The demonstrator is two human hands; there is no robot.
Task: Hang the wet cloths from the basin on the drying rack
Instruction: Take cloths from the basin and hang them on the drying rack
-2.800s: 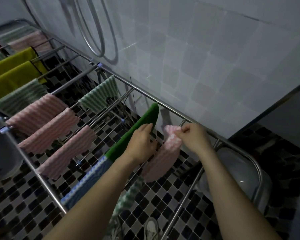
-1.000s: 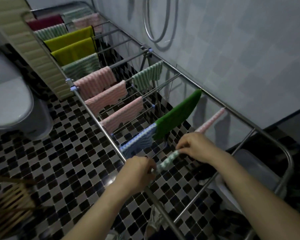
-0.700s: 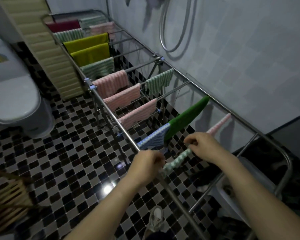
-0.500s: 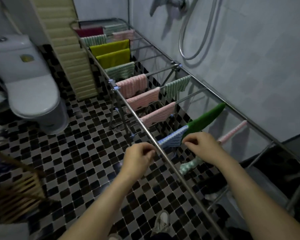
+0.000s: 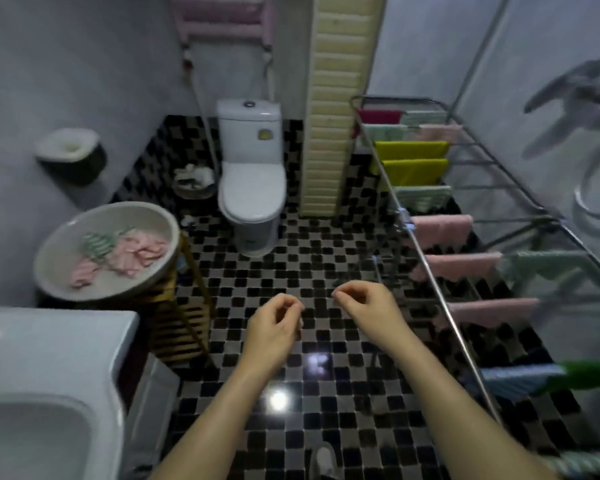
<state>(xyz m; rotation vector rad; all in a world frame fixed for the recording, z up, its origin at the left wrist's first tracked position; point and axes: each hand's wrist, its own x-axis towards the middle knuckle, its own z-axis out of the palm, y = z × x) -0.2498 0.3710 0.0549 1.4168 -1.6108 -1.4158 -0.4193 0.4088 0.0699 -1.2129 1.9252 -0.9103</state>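
A white basin sits on a wooden stand at the left and holds pink and green striped wet cloths. The metal drying rack runs along the right wall, hung with several cloths: pink, yellow, green and striped ones. My left hand and my right hand hover over the tiled floor between basin and rack. Their fingers are loosely curled and hold nothing.
A toilet stands at the back by a cream ribbed panel. A white sink fills the lower left. A bin is beside the toilet. A shower hose hangs on the right wall. Checkered floor lies between.
Both hands let go of the green-white cloth on the rack and came away from it. The view swung left, from the rack toward the basin and toilet.
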